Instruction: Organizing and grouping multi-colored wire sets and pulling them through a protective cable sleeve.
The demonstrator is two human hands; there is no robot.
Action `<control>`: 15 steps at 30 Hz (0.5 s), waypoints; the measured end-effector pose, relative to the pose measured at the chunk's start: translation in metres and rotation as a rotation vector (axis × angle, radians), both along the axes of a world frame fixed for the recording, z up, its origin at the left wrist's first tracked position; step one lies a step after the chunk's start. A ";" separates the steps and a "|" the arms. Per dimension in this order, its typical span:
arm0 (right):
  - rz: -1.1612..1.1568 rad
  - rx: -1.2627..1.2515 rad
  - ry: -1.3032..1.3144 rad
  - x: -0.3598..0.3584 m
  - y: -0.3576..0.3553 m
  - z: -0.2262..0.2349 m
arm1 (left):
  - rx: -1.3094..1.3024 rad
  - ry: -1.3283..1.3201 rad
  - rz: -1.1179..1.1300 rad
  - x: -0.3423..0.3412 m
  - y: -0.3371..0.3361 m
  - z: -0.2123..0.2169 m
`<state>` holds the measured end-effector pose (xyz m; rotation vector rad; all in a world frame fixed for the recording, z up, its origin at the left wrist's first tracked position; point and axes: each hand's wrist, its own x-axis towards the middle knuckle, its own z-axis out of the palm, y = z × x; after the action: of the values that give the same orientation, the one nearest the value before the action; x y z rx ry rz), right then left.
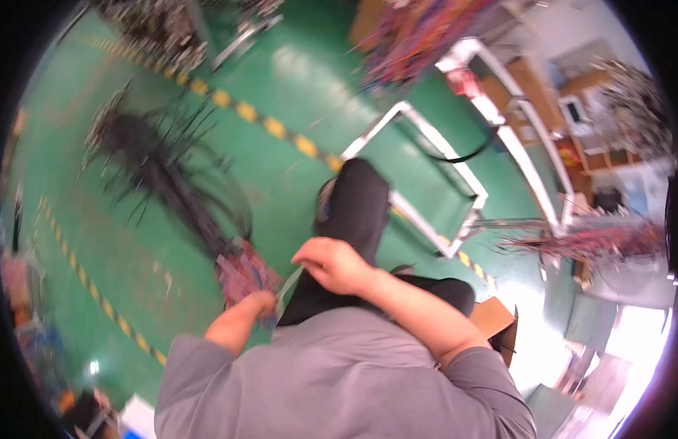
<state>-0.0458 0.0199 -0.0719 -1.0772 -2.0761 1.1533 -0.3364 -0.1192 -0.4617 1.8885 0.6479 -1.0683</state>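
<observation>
A long bundle of black wires (181, 194) lies across the green floor at my left, its loose ends fanned out at the far end. Its near end is a cluster of reddish-pink wires (242, 272). Against this cluster my left hand (258, 304) is closed; its fingers are partly hidden and blurred. My right hand (330, 263) is above my dark trouser leg, fingers bent and pressed together at the tips. A thin pale strip (289, 284) runs between the two hands, its upper end meeting the right fingertips.
A white metal frame (437, 143) stands ahead to the right. Multicoloured wires (419, 40) hang at the far side, and reddish wires (602, 243) extend at the right. Yellow-and-black tape (273, 126) crosses the floor. An open cardboard box (494, 317) is by my right elbow.
</observation>
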 end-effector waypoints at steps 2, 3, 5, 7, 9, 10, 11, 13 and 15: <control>-0.211 0.062 0.039 0.029 -0.017 0.015 | -0.038 -0.169 0.049 -0.031 0.041 0.011; -0.330 0.081 0.006 0.051 -0.028 0.020 | 0.039 -0.215 0.084 -0.020 0.071 0.040; -0.550 0.113 -0.061 0.089 -0.053 0.023 | 0.331 -0.316 0.573 0.000 0.116 0.102; -0.777 0.079 -0.131 0.132 -0.091 0.006 | 0.438 -0.542 0.814 0.035 0.159 0.158; -1.019 0.035 -0.128 0.164 -0.130 -0.006 | 0.551 -0.678 0.919 0.086 0.195 0.234; -1.129 -0.134 -0.017 0.175 -0.147 -0.015 | 0.604 -0.757 1.038 0.106 0.204 0.262; -1.194 -0.134 0.020 0.189 -0.159 -0.025 | 0.636 -0.805 1.026 0.127 0.215 0.282; -1.280 -0.026 -0.010 0.210 -0.163 -0.011 | 0.864 -1.081 0.909 0.164 0.228 0.314; -1.375 0.169 -0.027 0.246 -0.159 0.020 | 0.863 -1.191 0.764 0.211 0.226 0.352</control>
<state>0.1999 -0.1395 -0.0515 -1.8858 -0.9083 0.2337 -0.1255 0.1072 -0.1099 2.1765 0.9935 0.9512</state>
